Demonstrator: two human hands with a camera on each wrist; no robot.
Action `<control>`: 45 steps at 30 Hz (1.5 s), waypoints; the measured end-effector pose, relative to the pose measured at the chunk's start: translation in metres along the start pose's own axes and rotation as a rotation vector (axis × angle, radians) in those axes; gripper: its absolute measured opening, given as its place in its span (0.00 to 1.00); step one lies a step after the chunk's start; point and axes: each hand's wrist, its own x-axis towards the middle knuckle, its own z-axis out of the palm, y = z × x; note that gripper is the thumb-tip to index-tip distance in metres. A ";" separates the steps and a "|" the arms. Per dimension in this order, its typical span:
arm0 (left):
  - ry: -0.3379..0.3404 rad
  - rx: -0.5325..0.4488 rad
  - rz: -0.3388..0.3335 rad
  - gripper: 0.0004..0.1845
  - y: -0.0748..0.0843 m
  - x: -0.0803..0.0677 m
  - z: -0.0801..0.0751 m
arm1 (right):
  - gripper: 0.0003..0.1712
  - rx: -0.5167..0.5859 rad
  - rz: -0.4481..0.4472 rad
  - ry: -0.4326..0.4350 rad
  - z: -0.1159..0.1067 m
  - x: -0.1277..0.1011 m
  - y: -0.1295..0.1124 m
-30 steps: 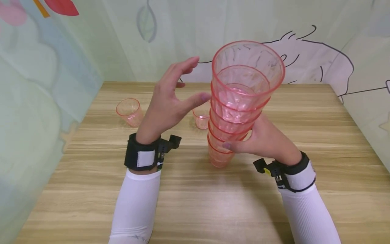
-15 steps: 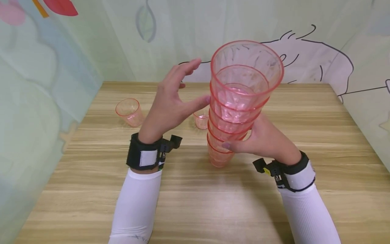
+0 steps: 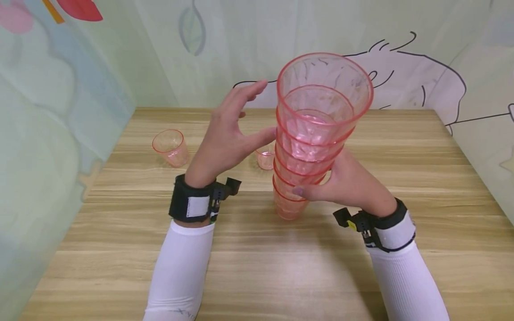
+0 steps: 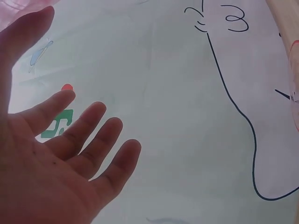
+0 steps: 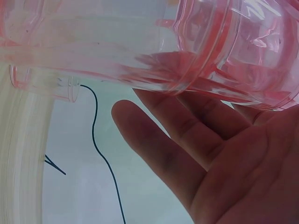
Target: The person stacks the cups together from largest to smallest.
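Note:
A tall stack of clear pink tumblers [image 3: 307, 147], several nested together, rises at the middle of the head view. My right hand [image 3: 353, 185] grips its lower part, thumb in front and fingers behind. In the right wrist view those fingers [image 5: 159, 144] lie along the pink plastic. I cannot tell whether the stack's base touches the table. Left of the stack, my left hand [image 3: 226, 129] is raised with fingers spread and holds nothing. Its thumb tip is right beside the stack; contact is unclear. The left wrist view shows the palm [image 4: 51, 168] and loosely bent fingers.
One pink tumbler [image 3: 170, 149] stands at the left on the wooden table [image 3: 257, 267]. Another tumbler [image 3: 265, 159] stands behind, partly hidden by the left thumb and the stack. Printed fabric walls [image 3: 241, 40] enclose the table at the back and sides.
My left hand has shifted slightly to the right and down. The right hand and the stack of tumblers have hardly moved.

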 end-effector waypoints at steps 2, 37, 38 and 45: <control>0.000 0.013 0.002 0.40 -0.002 0.000 0.001 | 0.42 0.004 -0.001 0.000 0.000 0.000 0.000; -0.095 0.120 -0.072 0.44 -0.029 0.003 0.017 | 0.41 -0.004 0.000 0.005 0.002 0.001 -0.008; -0.096 0.120 -0.074 0.44 -0.030 0.002 0.017 | 0.41 -0.003 0.001 0.005 0.002 0.001 -0.012; -0.118 0.125 -0.082 0.44 -0.034 0.003 0.019 | 0.38 0.023 -0.004 0.004 0.003 0.002 -0.024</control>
